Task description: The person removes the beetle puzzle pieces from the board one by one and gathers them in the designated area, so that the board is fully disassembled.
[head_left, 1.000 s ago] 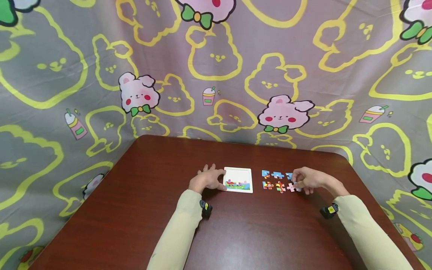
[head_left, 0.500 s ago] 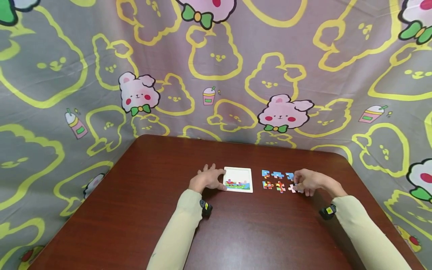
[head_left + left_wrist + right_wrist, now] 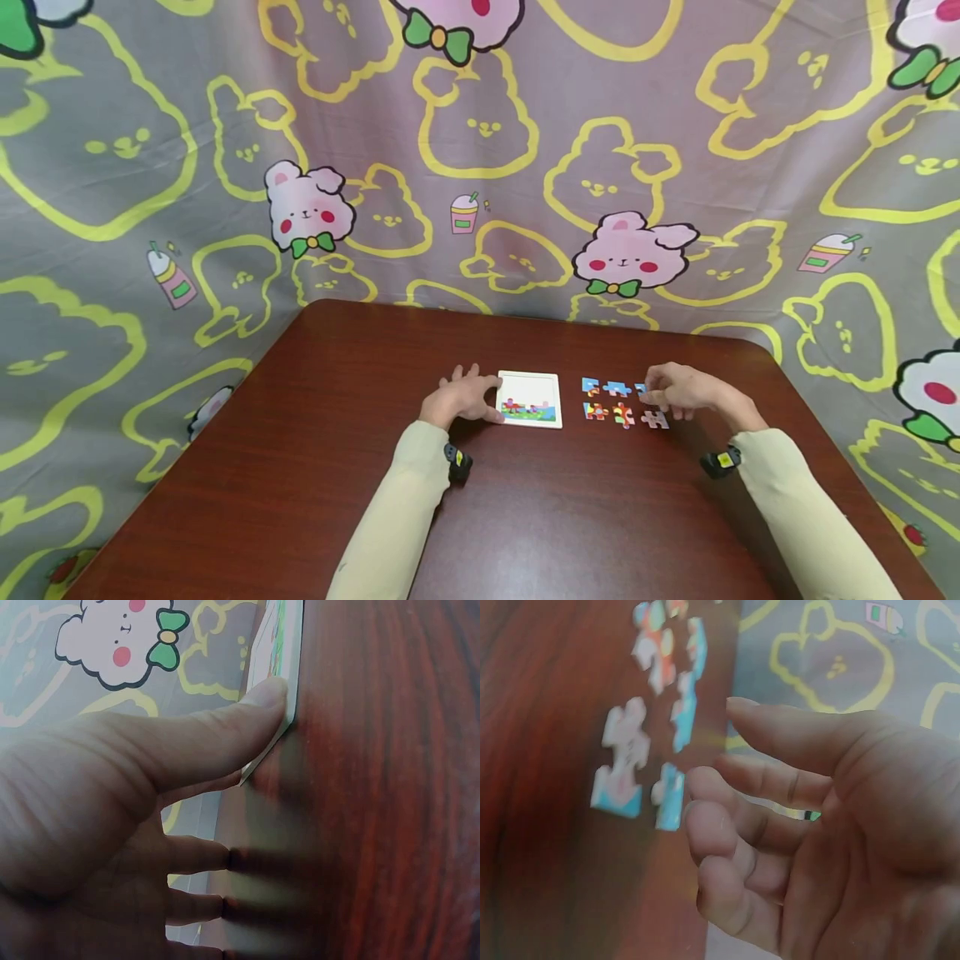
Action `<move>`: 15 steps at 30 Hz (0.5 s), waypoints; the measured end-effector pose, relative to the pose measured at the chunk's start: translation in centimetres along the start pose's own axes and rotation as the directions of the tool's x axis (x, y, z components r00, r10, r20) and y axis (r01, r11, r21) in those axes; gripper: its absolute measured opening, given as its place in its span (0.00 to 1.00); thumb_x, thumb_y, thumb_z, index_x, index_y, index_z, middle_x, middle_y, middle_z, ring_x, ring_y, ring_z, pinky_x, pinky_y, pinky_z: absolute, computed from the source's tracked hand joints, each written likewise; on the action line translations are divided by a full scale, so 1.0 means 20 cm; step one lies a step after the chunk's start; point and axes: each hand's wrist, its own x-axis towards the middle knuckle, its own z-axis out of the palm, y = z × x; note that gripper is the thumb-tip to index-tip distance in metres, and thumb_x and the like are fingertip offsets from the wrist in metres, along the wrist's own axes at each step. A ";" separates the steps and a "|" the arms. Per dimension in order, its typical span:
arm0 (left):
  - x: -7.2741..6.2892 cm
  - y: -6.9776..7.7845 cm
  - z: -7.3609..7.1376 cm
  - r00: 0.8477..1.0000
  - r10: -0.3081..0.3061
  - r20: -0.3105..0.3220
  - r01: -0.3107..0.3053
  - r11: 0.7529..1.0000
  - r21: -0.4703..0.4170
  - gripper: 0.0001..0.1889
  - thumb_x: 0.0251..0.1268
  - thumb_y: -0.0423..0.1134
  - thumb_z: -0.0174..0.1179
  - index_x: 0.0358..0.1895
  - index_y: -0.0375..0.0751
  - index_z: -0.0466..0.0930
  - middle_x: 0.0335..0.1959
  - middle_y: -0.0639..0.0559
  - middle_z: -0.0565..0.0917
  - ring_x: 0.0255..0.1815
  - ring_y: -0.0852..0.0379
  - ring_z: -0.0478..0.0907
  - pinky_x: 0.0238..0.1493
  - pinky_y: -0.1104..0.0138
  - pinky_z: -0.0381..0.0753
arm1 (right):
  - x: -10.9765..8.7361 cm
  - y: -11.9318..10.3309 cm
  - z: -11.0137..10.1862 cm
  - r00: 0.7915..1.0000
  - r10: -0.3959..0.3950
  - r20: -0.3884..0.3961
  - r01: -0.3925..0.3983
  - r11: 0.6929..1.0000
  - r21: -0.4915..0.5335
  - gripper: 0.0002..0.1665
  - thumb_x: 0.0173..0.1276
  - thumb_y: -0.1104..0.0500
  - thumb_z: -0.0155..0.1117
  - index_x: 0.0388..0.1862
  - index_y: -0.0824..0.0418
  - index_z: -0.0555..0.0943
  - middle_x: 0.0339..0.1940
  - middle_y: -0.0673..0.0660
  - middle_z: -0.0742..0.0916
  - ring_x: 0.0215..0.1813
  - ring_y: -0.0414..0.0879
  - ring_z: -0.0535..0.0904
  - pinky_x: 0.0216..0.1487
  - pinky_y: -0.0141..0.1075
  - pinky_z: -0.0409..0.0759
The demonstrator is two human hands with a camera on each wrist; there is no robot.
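A square white puzzle tray (image 3: 528, 387) lies on the table, with a colourful picture strip along its near side. My left hand (image 3: 468, 398) rests at its left edge, the thumb (image 3: 217, 739) on the near corner and the other fingers fairly straight and spread. Right of the tray, several jigsaw pieces lie in two rows. Over the right end of these rows is my right hand (image 3: 684, 390), fingers loosely bent and holding nothing. A pinkish piece (image 3: 626, 750) lies uncovered close by; in the head view my fingers partly hide a blue piece (image 3: 673, 799).
The brown wooden table (image 3: 585, 517) runs back to a patterned cloth (image 3: 510, 192) with bear and rabbit drawings. A strip of tabletop separates the tray from the left-hand blue piece (image 3: 589, 387). Each wrist carries a small black camera.
My right hand has come off the pinkish jigsaw piece and shifted slightly away from me, leaving that piece in full view, a little further right than before. My left hand and the tray stay put.
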 end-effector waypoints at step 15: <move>0.01 0.00 0.00 1.000 -0.002 0.006 0.002 1.000 0.007 0.36 0.68 0.53 0.68 0.77 0.54 0.67 0.82 0.35 0.49 0.81 0.30 0.38 0.75 0.35 0.44 | 0.13 -0.19 0.09 0.981 -0.158 -0.110 0.164 0.985 0.047 0.12 0.77 0.59 0.63 0.44 0.69 0.79 0.28 0.64 0.82 0.22 0.53 0.79 0.23 0.45 0.81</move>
